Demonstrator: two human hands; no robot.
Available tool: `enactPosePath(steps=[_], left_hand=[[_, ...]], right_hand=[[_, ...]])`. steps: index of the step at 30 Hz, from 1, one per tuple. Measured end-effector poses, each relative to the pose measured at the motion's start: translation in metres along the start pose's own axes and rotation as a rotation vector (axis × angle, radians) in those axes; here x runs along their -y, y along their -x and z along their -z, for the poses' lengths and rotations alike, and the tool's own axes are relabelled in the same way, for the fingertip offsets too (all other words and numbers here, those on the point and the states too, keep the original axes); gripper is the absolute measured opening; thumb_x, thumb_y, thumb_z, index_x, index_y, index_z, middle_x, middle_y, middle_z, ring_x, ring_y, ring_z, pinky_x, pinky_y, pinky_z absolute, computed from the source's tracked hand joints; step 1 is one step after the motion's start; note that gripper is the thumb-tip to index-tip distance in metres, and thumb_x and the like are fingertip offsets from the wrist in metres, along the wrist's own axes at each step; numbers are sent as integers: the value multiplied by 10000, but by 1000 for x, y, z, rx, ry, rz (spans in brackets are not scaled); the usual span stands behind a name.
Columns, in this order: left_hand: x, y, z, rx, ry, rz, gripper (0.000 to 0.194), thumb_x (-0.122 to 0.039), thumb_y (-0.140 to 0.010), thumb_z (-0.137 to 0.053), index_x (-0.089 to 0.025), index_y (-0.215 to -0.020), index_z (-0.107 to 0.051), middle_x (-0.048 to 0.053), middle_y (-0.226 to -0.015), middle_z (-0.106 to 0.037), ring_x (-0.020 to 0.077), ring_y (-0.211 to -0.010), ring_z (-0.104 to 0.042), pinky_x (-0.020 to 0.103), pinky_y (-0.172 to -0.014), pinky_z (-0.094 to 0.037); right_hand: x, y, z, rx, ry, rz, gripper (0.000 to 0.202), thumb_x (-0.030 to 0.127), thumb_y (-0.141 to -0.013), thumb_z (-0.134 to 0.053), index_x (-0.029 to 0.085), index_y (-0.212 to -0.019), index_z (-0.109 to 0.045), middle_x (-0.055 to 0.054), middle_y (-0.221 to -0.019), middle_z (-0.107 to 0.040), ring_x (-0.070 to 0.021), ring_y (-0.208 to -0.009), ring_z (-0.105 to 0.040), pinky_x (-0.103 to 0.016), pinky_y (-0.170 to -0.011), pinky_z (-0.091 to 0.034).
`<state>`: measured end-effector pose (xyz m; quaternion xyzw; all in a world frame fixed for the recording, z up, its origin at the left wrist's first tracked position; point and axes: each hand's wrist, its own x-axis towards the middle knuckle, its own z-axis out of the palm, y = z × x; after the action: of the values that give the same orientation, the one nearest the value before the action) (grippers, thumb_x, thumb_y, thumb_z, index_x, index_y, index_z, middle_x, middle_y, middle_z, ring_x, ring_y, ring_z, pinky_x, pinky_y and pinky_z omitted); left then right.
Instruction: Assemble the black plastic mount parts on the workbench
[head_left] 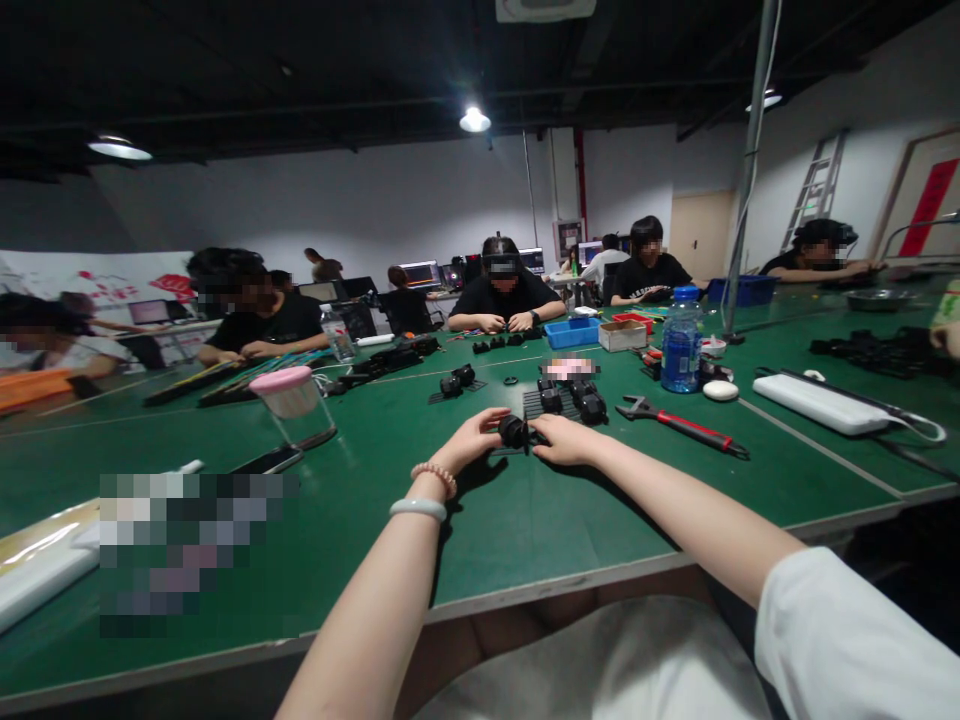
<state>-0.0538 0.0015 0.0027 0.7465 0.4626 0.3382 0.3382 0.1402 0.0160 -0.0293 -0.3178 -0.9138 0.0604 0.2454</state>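
Near the middle of the green table (559, 515), my left hand (474, 440) has its fingers wrapped round a black, rounded part (513, 431). From the other side, my right hand (564, 440) closes its fingertips on the flatter right edge of the same piece; its exact kind is too small to make out. Just beyond my right hand, more black parts (586, 400) stand on a dark slatted piece (534, 404). A similar pair of black parts (457, 380) lies farther off to the left, with a small black ring (511, 380) beside it.
To the right lie a red-handled adjustable wrench (686, 425), a blue bottle (682, 345) and a white power strip (821, 402). A pink-lidded jar (292, 405) and a phone (268, 461) are on the left. Several people sit around the table; a metal pole (748, 170) rises at right.
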Motion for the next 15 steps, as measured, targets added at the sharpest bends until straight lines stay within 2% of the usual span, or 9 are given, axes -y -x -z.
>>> enactPosePath(steps=[2, 5, 10, 15], left_hand=[[5, -1, -4, 32, -82, -27, 608, -112, -527, -498, -153, -1129, -418, 77, -1099, -522, 194, -982, -489, 327, -828, -392], [5, 0, -6, 12, -222, -66, 652, -118, -514, -531, -170, -1150, -398, 60, -1104, -516, 188, -982, -487, 320, -870, -360], [-6, 5, -7, -7, -382, -55, 579, -227, -540, -565, -178, -1105, -452, 52, -1051, -548, 201, -944, -508, 319, -863, -364], [-18, 8, -11, 12, -414, -69, 485, -294, -551, -578, -202, -1023, -514, 33, -949, -589, 192, -867, -535, 289, -779, -408]], right_hand=[[1, 0, 1, 5, 2, -14, 395, 253, -700, -505, 104, -1064, -471, -131, -1032, -507, -197, -967, -462, -283, -782, -354], [1, 0, 3, 13, 9, -30, 346, 236, -706, -505, 108, -1027, -497, -123, -1000, -521, -190, -934, -479, -277, -770, -353], [-1, -1, 4, 13, 51, -20, 285, 223, -714, -492, 99, -969, -522, -118, -935, -541, -184, -901, -487, -269, -751, -354], [-3, -2, 5, 15, 120, 9, 190, 189, -711, -464, 92, -847, -555, -106, -847, -555, -170, -829, -502, -249, -720, -364]])
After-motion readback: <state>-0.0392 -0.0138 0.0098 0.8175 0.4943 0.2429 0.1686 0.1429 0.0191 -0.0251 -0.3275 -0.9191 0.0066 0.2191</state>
